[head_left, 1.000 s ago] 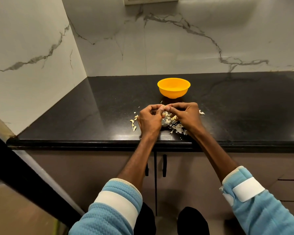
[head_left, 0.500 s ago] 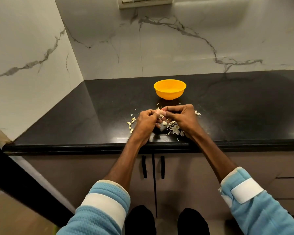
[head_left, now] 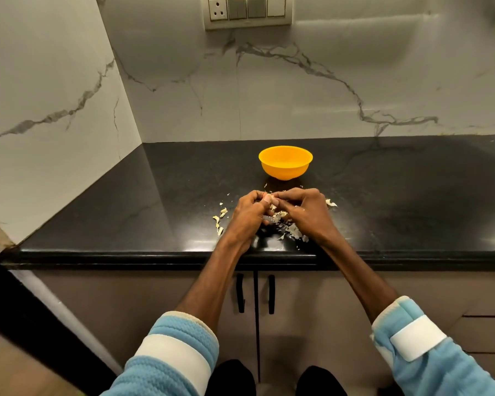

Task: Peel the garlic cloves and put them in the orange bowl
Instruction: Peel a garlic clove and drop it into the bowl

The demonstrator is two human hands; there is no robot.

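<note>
My left hand (head_left: 247, 217) and right hand (head_left: 307, 215), fingertips meeting, both pinch a mostly hidden clove (head_left: 270, 200) above peels (head_left: 293, 230) on the counter (head_left: 155, 212), near the bowl (head_left: 285, 167).

Left hand (head_left: 247, 215) and right hand (head_left: 306, 215) pinch a garlic clove (head_left: 268, 198) (orange bowl (head_left: 285, 168) behind).

Glossy black stone countertop (head_left: 412, 201) set into a corner of white, grey-veined marble wall panels (head_left: 312, 104). Beige switch plate (head_left: 247, 10) on rear wall, 1 socket at its left end. Below, taupe cabinet doors (head_left: 155, 295) with 2 vertical black bar handles (head_left: 240, 292), side by side
</note>
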